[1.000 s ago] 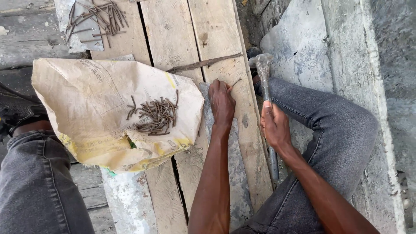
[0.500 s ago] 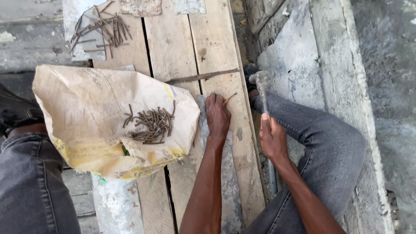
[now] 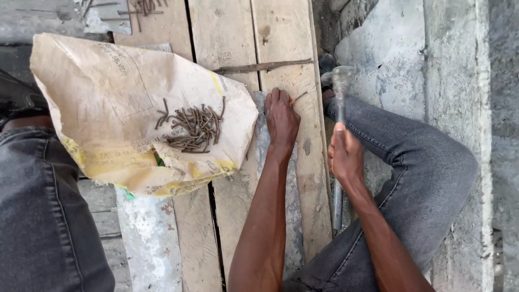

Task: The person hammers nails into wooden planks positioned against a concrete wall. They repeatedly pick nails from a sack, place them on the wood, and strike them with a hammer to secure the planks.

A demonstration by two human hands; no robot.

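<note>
1. The right hand (image 3: 346, 157) has drawn back slightly, fist shut around a metal-handled hammer (image 3: 341, 81).
2. The left hand (image 3: 281, 119) pinches a thin, bent rusty nail (image 3: 300, 96) at its fingertips, on the plank (image 3: 286, 48).

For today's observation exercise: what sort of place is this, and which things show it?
Probably an outdoor building site or rough carpentry spot: worn wooden planks, rough grey concrete slabs, and a pile of rusty brown nails on a tan paper sack.

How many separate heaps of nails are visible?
2. One heap of nails lies on the paper sack; a second heap sits at the top edge, partly cut off by the frame.
</note>
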